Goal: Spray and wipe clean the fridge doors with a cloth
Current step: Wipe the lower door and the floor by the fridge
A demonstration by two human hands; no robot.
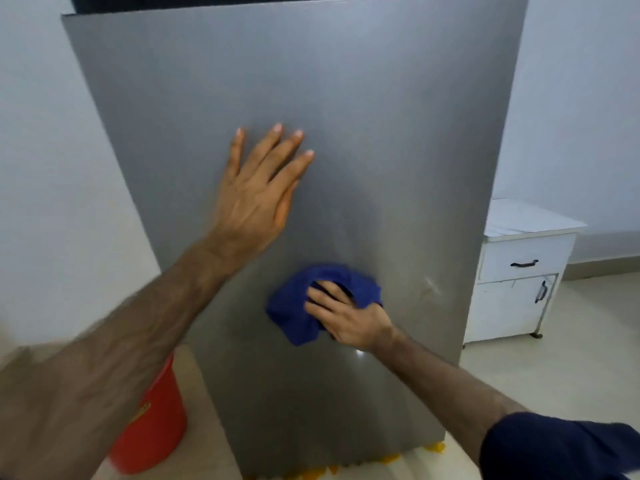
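Observation:
A tall grey fridge door [363,98] fills the middle of the view. My left hand [258,192] lies flat against it near the centre, fingers spread and holding nothing. Lower and to the right, my right hand [341,315] presses a bunched blue cloth [294,313] against the door. A faint smear mark [429,285] shows on the door to the right of the cloth. No spray bottle is in view.
A red bucket [152,420] stands on the floor at the fridge's lower left. A white cabinet [519,282] with a drawer and dark handles stands at the right. White walls flank the fridge. Something yellow [415,455] peeks out under the door's bottom edge.

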